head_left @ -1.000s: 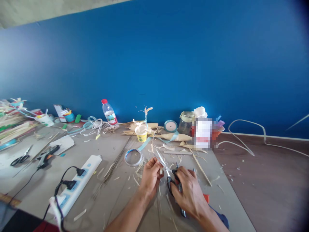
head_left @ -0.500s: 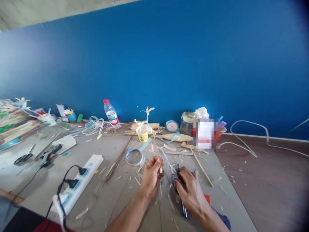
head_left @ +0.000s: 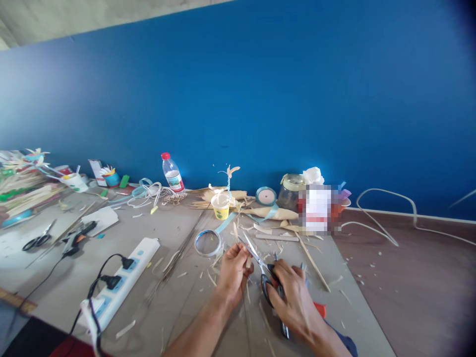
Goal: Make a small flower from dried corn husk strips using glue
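My left hand (head_left: 232, 271) is closed in a pinch on a pale strip of dried husk (head_left: 235, 232), whose pointed tip rises above the fingers. A thin dark wire (head_left: 245, 310) runs down below that hand toward me; whether it joins the strip is hidden. My right hand (head_left: 294, 293) grips black-handled scissors (head_left: 262, 267) by their loops. Their blades are parted and reach up to the left, with the tips beside my left fingertips. Under my right hand lies a dark metal tool (head_left: 284, 330), mostly covered.
Ahead stand a yellow cup (head_left: 220, 210) with a small husk flower, a tape roll (head_left: 208, 243), a ribbon spool (head_left: 266, 196) and a glass jar (head_left: 292, 192). To the left are a power strip (head_left: 128, 277), a glue gun (head_left: 79, 238) and other scissors (head_left: 39, 240). Husk scraps litter the table.
The scissors have moved up and left, their blades now wider apart and close to my left fingers. My left hand keeps its pinch almost in place. The view has shifted slightly.
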Motion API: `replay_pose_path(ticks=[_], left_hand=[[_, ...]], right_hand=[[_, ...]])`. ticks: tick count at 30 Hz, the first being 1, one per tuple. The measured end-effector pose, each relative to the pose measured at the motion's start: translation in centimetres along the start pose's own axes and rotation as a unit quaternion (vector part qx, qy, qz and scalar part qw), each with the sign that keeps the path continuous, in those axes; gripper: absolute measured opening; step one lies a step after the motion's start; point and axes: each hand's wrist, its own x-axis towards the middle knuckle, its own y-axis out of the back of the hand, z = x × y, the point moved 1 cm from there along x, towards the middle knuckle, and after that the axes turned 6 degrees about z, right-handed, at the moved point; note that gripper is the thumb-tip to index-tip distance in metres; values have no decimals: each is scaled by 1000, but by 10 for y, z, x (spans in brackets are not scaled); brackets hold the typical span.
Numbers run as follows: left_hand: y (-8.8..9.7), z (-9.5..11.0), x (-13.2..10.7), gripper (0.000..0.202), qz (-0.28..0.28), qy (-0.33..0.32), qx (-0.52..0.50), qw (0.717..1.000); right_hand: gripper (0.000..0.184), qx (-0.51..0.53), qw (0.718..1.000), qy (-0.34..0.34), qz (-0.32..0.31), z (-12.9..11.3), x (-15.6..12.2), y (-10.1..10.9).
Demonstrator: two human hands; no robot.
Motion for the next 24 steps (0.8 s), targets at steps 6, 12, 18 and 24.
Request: replay_pose_path(ticks=[6, 12, 18, 24], left_hand=[[0, 1, 1, 32, -5, 3, -8, 1000], [0, 2, 1, 33, 8, 7, -7, 1000], [0, 3, 1, 29, 15, 2, -4, 1000], [-3, 7, 0, 29, 34, 3, -2, 999]], right_hand=[[15, -13, 1000, -4, -7, 2, 0, -4], [13, -32, 999, 3, -2, 2, 0, -4], [17, 23, 999, -29, -6, 6, 0, -2], [29, 118, 988, -84, 45, 12, 3, 1]])
